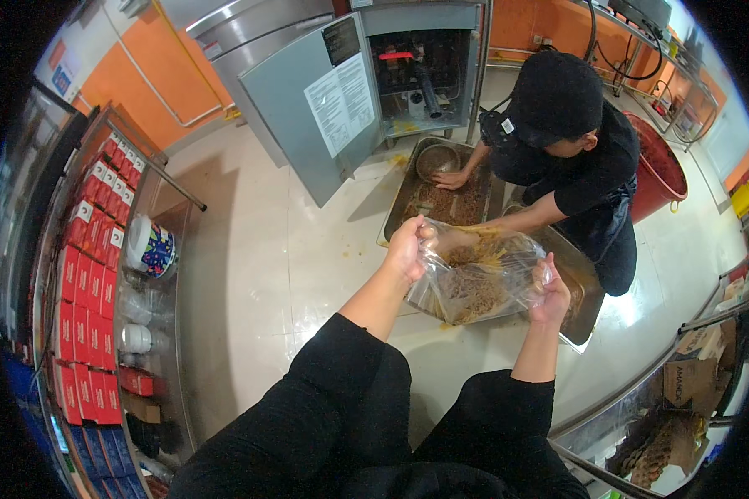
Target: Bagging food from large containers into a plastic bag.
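A clear plastic bag (pixel 480 284) is stretched between my two hands. My left hand (pixel 410 247) grips its left edge, and my right hand (pixel 550 290) grips the right edge. Brown crumbly matter and yellowish strips show in or through the film; I cannot tell which. Beyond the bag, a metal tray (pixel 394 206) on the floor holds similar brown crumbs (pixel 446 203) and a round metal bowl (pixel 437 163). A co-worker's hand (pixel 451 179) touches the bowl's rim. Their other hand is at the bag, partly hidden by it. A second metal tray (pixel 590 274) lies partly beneath the bag.
The co-worker (pixel 574 143) crouches just ahead on the right, before a red tub (pixel 658 168). An open grey cabinet door (pixel 324 118) juts out ahead. Shelving with red boxes (pixel 87 280) lines the left; a metal rack with a cardboard box (pixel 690 383) stands on the right.
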A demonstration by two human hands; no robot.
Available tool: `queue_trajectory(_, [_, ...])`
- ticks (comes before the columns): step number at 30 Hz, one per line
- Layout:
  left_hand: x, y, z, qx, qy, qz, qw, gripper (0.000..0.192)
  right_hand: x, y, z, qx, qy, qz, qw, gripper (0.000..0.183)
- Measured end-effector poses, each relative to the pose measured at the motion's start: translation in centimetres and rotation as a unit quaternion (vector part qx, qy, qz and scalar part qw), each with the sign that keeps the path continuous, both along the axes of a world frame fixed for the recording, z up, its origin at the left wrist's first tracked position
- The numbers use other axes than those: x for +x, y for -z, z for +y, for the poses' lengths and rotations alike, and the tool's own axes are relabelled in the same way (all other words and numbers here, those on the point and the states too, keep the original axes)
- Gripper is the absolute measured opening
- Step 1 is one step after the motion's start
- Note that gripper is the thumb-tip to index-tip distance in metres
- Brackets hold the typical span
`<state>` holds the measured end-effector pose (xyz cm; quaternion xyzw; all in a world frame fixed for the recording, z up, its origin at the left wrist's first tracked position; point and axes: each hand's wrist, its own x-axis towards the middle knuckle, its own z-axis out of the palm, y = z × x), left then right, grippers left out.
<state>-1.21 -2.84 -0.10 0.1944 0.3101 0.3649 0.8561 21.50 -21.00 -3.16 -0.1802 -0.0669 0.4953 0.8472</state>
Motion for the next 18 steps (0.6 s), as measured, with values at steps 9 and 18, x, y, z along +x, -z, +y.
queue_trajectory(9, [-0.1,-0.2,-0.1,-0.005,0.009,-0.005,1.000,0.020,-0.2,0.1,0.1,0.018,-0.012,-0.005,1.000,0.058])
queue_trajectory(18, [-0.3,0.8,0.3,-0.006,0.012,-0.034,0.999,0.018,-0.2,0.0,0.2,0.000,-0.008,-0.012,1.000,0.058])
